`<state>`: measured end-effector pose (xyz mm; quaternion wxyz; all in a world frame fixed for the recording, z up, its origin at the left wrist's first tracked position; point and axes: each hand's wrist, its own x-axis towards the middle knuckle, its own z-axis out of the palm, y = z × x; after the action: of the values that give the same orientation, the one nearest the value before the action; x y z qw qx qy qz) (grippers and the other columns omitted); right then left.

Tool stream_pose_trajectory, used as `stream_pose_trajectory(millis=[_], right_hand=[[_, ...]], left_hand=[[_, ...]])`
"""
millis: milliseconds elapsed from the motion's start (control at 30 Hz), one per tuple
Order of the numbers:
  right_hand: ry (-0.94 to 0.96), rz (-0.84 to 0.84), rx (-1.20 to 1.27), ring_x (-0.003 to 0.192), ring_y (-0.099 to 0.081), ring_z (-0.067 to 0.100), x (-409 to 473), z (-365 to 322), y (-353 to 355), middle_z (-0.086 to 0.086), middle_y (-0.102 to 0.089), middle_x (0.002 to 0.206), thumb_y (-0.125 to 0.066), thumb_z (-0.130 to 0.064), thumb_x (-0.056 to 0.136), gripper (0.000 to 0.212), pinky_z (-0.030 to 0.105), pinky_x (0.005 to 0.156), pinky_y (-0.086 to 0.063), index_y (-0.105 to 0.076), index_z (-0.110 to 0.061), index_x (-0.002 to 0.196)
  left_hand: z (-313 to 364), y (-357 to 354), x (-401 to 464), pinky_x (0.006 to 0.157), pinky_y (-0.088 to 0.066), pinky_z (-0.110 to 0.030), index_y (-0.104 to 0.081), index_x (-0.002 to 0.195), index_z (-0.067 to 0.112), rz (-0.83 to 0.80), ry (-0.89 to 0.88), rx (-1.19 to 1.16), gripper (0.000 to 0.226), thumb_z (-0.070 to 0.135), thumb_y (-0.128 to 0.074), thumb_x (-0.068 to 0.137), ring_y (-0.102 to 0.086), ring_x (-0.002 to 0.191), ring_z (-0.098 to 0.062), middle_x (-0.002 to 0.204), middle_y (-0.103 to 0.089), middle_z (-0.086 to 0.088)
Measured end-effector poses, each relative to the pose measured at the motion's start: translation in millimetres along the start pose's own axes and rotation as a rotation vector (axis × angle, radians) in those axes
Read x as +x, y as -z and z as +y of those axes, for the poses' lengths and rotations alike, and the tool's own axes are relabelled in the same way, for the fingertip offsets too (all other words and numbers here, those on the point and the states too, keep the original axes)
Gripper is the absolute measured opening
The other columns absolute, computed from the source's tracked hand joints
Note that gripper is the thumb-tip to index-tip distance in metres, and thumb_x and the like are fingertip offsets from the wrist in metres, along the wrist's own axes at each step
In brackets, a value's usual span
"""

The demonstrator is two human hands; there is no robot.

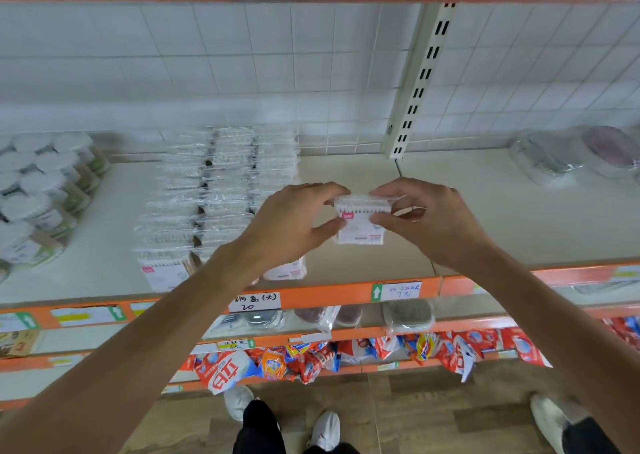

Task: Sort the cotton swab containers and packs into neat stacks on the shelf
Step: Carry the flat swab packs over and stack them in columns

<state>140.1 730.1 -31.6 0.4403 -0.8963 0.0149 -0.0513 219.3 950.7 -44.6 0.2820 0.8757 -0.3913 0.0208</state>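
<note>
Looks like we're mid-placement: both hands have one cotton swab pack (362, 223) pinched between them, held up over the bare patch of shelf (485, 218) just right of the rows of stacked packs (221, 190), with the round swab containers (41, 194) well off to the left. I'd guess the next move is squaring it up and setting it into line beside that last row. Left hand (294, 225) clamps its left edge thumb-under, fingers-over, right hand (426, 218) mirrors it, both arms reaching forward.
</note>
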Motion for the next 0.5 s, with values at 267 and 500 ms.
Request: stream_pose_trajectory(millis=[267, 500], right_hand=[[0.073, 0.063, -0.062, 0.080, -0.062, -0.017, 107.4, 8.2, -5.0, -0.021, -0.066, 0.099, -0.075, -0.023, 0.089, 0.024, 0.001, 0.062, -0.044, -0.070, -0.029, 0.112], [0.067, 0.139, -0.166, 0.092, -0.068, 0.018, 211.3, 39.1, -46.5, 0.000, -0.071, 0.106, -0.072, -0.018, 0.088, 0.024, 0.035, 0.080, -0.056, -0.070, -0.021, 0.111]], left_hand=[[-44.5, 38.2, 52.5, 0.108, -0.044, -0.039, -0.046, 0.147, 0.022, -0.052, 0.171, 0.137, 0.063, 0.036, -0.070, 0.091, -0.053, 0.129, -0.018, 0.142, -0.057, 0.002], [-70.5, 64.7, 69.4, 0.108, -0.037, -0.034, -0.035, 0.152, 0.028, -0.257, 0.271, 0.337, 0.064, 0.040, -0.061, 0.095, -0.044, 0.133, -0.022, 0.146, -0.048, -0.001]])
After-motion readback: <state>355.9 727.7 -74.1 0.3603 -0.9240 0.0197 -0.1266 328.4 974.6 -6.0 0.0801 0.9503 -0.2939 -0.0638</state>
